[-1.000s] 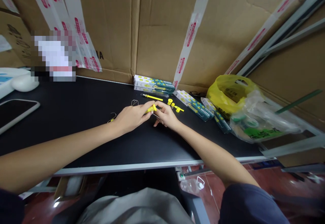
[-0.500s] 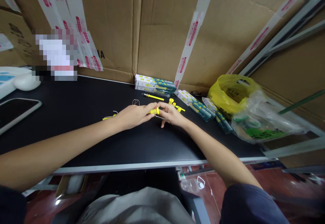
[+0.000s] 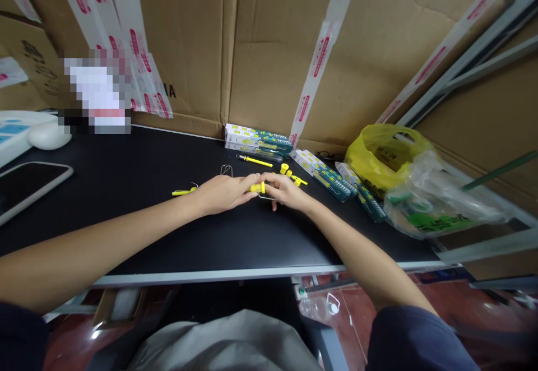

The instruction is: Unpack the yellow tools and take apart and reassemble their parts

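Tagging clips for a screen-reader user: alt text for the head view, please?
Both hands meet over a black tabletop, the left hand and right hand pinching a small yellow plastic piece between them. Just beyond lie loose yellow plastic bits, flat green-and-yellow retail packs and a yellow plastic bag, against a brown cardboard wall.

Black table, green-yellow boxes at back, yellow bag right, tablet left, loose yellow parts

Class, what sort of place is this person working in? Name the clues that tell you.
Probably a small packing or assembly bench in a stockroom. Taped cardboard boxes wall in a black table, retail packs are stacked at the back, and both hands hold a small yellow part.
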The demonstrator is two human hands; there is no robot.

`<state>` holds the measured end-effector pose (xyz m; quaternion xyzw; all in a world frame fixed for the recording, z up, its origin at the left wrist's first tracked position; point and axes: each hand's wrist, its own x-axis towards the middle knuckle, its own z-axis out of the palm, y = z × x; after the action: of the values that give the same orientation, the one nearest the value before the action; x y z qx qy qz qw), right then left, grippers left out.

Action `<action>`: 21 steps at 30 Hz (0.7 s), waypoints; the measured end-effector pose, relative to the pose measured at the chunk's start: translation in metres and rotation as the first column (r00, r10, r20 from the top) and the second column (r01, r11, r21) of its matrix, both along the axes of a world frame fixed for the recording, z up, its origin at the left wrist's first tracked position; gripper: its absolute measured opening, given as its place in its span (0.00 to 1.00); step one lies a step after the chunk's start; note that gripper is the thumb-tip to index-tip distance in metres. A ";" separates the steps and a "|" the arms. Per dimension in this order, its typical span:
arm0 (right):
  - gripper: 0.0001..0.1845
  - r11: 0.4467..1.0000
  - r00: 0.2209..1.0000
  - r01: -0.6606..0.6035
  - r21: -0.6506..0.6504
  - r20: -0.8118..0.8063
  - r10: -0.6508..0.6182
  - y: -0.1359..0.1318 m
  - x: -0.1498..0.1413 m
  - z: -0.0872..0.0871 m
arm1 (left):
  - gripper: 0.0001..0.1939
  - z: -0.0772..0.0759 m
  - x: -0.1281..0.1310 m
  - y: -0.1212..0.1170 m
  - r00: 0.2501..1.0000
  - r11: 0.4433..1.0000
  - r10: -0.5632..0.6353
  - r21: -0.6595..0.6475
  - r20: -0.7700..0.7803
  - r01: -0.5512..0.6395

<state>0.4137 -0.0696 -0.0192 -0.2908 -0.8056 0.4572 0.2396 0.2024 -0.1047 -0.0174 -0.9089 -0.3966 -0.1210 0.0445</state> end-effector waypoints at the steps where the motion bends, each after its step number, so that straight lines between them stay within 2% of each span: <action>1: 0.15 1.000 1.000 0.001 0.003 0.002 -0.001 0.000 0.000 -0.001 | 0.20 0.000 0.000 0.000 1.000 1.000 0.002 0.006 -0.006 -0.002; 7: 0.15 0.997 0.998 0.011 0.078 0.053 -0.015 0.001 0.002 0.000 | 0.22 -0.005 0.003 -0.002 0.998 0.996 0.057 0.070 -0.033 -0.054; 11: 0.13 0.989 0.991 -0.040 0.140 0.133 0.022 0.000 0.004 0.003 | 0.18 0.004 -0.002 0.001 1.000 1.000 0.000 -0.009 -0.010 0.000; 14: 0.14 0.990 0.991 -0.045 0.136 0.133 0.027 0.000 0.004 0.002 | 0.16 0.012 -0.005 0.002 0.998 0.998 -0.037 -0.053 0.048 0.039; 17: 0.13 0.991 0.990 -0.009 0.136 0.143 -0.011 0.001 0.004 0.001 | 0.16 0.011 -0.003 0.000 1.000 1.000 -0.019 -0.023 0.018 0.019; 21: 0.11 0.985 0.979 0.091 0.146 0.170 -0.116 0.005 0.005 0.000 | 0.17 0.001 0.004 -0.004 0.997 1.000 -0.030 0.008 -0.067 0.030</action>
<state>0.4182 -0.0644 -0.0192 -0.3549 -0.8372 0.3596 0.2096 0.2061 -0.1087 -0.0162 -0.9180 -0.3807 -0.0932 0.0601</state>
